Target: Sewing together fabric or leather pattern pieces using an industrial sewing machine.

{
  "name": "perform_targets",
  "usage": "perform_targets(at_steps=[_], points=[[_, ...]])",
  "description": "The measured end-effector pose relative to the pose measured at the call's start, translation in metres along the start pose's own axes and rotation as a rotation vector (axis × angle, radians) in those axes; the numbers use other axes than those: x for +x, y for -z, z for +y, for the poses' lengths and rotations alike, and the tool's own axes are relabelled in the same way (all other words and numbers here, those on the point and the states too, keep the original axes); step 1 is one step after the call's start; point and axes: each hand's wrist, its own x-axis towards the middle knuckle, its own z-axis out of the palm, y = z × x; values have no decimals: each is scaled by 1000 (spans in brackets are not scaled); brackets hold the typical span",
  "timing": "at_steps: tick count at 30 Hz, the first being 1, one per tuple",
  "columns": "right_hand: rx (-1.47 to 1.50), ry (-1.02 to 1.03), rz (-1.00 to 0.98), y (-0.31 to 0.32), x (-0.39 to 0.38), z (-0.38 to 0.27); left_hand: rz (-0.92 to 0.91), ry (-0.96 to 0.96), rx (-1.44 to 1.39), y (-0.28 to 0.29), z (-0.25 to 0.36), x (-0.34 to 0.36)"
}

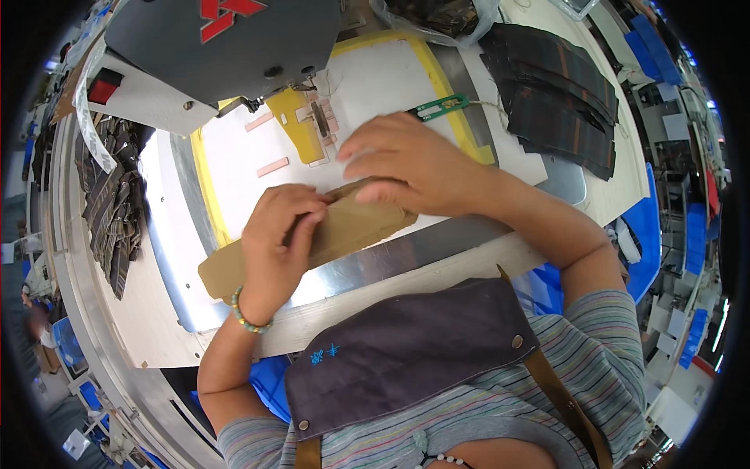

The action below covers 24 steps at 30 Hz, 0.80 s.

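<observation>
The desk [469, 266] carried a flat brown cardboard strip [351, 230] lying across its metal plate [406, 250]; the strip looked light, fairly stiff yet bendable, best held along its long edges. The left hand [273, 250] had its grip pinched on the strip's middle, while the right hand [410, 164] pressed its upper end with fingers spread flat.
</observation>
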Motion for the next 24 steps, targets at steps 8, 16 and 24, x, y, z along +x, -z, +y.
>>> perform_targets(at_steps=[8, 16, 24], points=[[-468, -211, -213, 44, -35, 23, 606, 289, -382, 170, -61, -34], [-654, -207, -191, 23, 9, 43, -576, 272, -258, 117, -63, 66], [-514, -140, -85, 0, 25, 83, -3, 438, -201, 26, -108, 49]])
